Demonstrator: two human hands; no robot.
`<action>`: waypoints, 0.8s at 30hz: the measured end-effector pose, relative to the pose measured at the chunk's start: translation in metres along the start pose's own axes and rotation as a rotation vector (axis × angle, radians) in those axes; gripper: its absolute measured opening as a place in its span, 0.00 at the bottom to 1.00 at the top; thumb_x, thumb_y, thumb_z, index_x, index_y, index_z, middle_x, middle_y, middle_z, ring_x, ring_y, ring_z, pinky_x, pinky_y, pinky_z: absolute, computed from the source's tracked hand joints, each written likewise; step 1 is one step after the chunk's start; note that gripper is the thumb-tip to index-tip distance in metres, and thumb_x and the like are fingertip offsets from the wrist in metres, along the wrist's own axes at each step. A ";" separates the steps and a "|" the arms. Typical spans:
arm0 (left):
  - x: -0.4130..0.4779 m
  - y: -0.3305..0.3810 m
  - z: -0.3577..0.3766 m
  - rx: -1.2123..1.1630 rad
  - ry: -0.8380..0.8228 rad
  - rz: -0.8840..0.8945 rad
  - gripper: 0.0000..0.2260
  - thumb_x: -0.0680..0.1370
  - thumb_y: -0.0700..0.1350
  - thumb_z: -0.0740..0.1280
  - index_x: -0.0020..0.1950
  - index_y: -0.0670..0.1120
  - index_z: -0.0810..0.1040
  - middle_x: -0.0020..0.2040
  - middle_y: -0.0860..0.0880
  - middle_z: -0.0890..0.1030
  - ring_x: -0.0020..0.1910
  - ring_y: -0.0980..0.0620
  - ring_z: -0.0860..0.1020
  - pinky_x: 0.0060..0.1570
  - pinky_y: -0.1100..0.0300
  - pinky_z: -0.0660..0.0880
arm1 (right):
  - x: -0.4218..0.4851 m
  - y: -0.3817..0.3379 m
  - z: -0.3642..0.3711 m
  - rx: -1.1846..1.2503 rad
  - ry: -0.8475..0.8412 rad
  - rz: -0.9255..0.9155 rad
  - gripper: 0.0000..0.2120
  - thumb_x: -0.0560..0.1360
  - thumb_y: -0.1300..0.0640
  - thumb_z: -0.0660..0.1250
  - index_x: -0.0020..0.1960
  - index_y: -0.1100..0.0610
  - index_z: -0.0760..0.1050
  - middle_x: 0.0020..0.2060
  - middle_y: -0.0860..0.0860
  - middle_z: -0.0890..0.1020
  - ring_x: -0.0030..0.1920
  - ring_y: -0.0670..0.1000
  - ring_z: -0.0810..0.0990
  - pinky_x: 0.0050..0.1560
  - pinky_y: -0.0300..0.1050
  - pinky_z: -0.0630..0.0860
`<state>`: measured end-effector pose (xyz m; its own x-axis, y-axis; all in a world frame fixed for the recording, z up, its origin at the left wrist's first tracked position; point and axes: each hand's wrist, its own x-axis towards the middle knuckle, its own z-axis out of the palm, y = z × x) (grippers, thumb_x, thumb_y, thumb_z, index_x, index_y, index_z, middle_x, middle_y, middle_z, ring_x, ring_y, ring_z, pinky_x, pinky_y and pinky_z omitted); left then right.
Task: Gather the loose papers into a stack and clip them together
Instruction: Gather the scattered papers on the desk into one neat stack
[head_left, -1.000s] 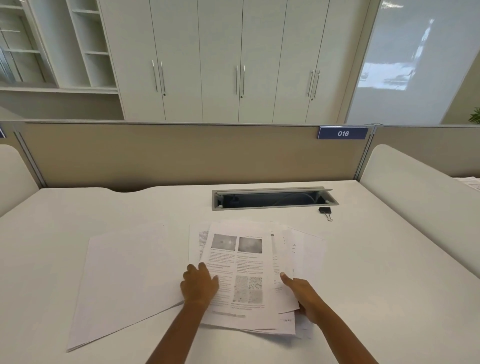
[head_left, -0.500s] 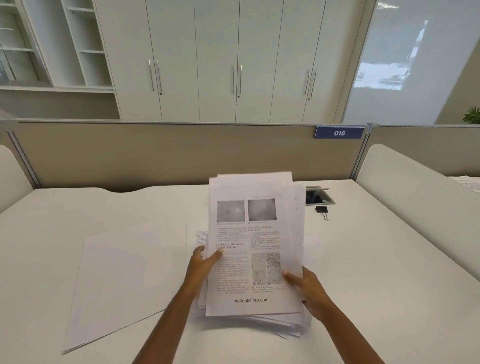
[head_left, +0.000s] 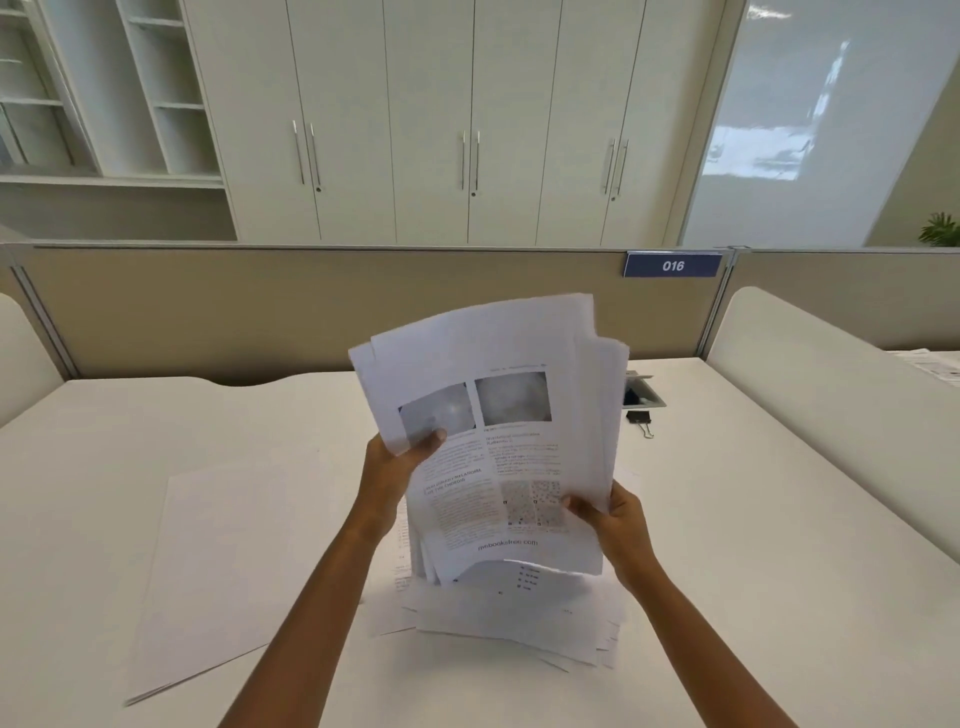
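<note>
A bundle of printed papers (head_left: 498, 415) stands nearly upright above the white desk (head_left: 779, 571), its sheets fanned unevenly at the top. My left hand (head_left: 395, 473) grips its left edge with the thumb on the front page. My right hand (head_left: 608, 514) holds the lower right edge, thumb in front. More sheets (head_left: 519, 618) lie flat under the bundle. A separate pile of blank papers (head_left: 218, 571) lies to the left. A small black binder clip (head_left: 640, 419) sits on the desk beyond the bundle, to the right.
A cable hatch (head_left: 647, 392) is set in the desk behind the papers, mostly hidden. A beige partition (head_left: 208, 312) with a blue "016" tag (head_left: 672, 265) closes off the back. White side dividers stand left and right.
The papers lay flat under both hands a second ago. Both hands have taken hold of them and lifted them upright off the desk, higher than half a second ago.
</note>
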<state>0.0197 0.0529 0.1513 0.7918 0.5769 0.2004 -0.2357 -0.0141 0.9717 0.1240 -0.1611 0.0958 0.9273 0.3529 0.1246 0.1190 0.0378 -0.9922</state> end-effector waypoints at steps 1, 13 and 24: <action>0.001 0.007 0.000 -0.036 -0.004 0.026 0.11 0.74 0.38 0.66 0.54 0.48 0.73 0.51 0.45 0.79 0.50 0.47 0.78 0.49 0.55 0.78 | 0.000 -0.002 -0.001 0.027 -0.001 -0.012 0.10 0.71 0.67 0.69 0.48 0.55 0.76 0.43 0.52 0.81 0.45 0.58 0.79 0.40 0.41 0.79; 0.004 0.046 0.025 -0.101 0.097 0.290 0.10 0.75 0.41 0.67 0.50 0.55 0.75 0.47 0.54 0.80 0.47 0.52 0.80 0.40 0.68 0.80 | 0.004 -0.036 0.012 0.122 0.216 -0.278 0.07 0.76 0.59 0.63 0.45 0.47 0.74 0.38 0.46 0.79 0.37 0.47 0.79 0.31 0.30 0.76; -0.032 -0.065 0.003 0.063 -0.160 -0.115 0.12 0.67 0.45 0.75 0.46 0.57 0.78 0.42 0.59 0.84 0.46 0.52 0.81 0.35 0.71 0.78 | -0.014 0.013 0.004 0.048 -0.055 0.057 0.25 0.72 0.59 0.68 0.65 0.50 0.61 0.53 0.46 0.75 0.52 0.45 0.77 0.44 0.38 0.79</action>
<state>0.0113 0.0327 0.0820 0.8922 0.4403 0.1001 -0.1069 -0.0095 0.9942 0.1109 -0.1620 0.0807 0.9109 0.4068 0.0685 0.0482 0.0600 -0.9970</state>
